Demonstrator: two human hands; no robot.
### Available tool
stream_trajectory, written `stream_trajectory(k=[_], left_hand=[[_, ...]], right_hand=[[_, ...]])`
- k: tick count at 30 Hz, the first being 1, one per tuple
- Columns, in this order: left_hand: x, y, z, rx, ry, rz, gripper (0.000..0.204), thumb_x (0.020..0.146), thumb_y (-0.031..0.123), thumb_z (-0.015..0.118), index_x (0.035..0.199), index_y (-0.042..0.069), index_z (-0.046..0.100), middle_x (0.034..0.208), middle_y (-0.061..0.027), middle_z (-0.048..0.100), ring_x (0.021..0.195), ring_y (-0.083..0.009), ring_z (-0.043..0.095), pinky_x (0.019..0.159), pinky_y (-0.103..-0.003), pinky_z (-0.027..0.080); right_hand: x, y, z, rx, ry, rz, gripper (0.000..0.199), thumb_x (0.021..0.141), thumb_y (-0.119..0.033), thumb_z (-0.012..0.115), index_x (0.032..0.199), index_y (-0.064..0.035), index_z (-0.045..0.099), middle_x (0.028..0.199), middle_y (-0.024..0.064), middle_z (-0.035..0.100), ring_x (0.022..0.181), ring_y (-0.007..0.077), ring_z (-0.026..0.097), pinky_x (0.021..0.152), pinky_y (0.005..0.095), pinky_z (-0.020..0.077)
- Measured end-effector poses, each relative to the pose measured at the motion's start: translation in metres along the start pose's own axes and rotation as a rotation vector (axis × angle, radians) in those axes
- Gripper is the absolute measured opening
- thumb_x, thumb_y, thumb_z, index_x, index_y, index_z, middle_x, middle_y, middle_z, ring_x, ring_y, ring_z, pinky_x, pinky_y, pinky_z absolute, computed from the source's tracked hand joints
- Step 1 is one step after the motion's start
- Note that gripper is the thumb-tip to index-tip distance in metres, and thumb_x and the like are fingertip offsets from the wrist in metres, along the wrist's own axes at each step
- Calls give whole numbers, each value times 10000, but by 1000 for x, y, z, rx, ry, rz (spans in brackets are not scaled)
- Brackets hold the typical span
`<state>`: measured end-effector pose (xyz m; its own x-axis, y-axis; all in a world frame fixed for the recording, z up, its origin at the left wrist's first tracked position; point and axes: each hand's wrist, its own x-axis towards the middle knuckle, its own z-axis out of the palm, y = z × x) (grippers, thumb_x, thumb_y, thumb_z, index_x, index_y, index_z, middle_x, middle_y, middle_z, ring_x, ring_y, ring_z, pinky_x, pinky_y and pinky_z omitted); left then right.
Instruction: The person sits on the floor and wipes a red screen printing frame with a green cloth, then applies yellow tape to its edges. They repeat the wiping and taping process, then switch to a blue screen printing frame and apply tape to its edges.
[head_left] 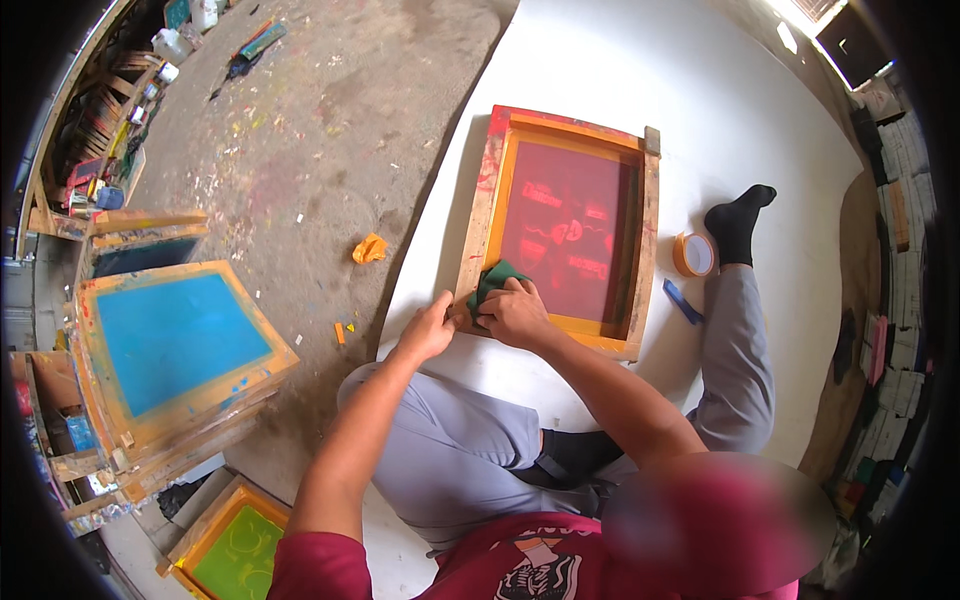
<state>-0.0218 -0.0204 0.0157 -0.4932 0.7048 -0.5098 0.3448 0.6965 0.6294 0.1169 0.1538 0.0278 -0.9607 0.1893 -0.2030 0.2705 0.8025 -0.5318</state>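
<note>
Item: wooden printing frame [560, 225] with red mesh, flat on the white sheet [700, 90].

I see my right hand [515, 312] clenched on a green cloth [492, 282], pressing it onto the frame's near left corner; my left hand [430, 328] rests with bent fingers against that corner's outer edge, grasping nothing. Tape roll [694, 254] and blue tool [682, 301] just right of the frame; blue-mesh frame [175, 345] well apart, left.

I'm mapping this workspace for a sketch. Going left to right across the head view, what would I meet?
Stacked frames with a blue screen → crumpled orange scrap → left hand → green cloth under the right hand → red-mesh screen frame → orange tape roll → black sock
</note>
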Motion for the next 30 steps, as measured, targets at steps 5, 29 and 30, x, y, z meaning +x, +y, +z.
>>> stream_trajectory(k=[5,29,30], left_hand=[[4,10,-7,-24,-5,18,310,987,217,701,1131,61,477,963,-248,714,1002,-512,663,821,-576,511],[10,-17,4,-144,-17,104,247,1016,205,669,1082,46,493,891,-227,683,874,-462,665,755,-521,505],[9,-15,6,-144,-28,88,245,1017,206,666,1094,50,495,922,-238,689,914,-473,666,775,-528,509]], right_hand=[[14,3,2,-43,-60,60,198,905,-332,720,963,-186,841,1072,-49,768,1147,236,578,1103,467,372],[-81,57,-30,-227,61,110,222,819,-382,817,936,-195,839,1023,-34,751,1142,239,598,1093,473,399],[-70,47,-24,-188,75,115,220,822,-381,816,928,-190,836,1021,-34,747,1140,239,597,1087,472,401]])
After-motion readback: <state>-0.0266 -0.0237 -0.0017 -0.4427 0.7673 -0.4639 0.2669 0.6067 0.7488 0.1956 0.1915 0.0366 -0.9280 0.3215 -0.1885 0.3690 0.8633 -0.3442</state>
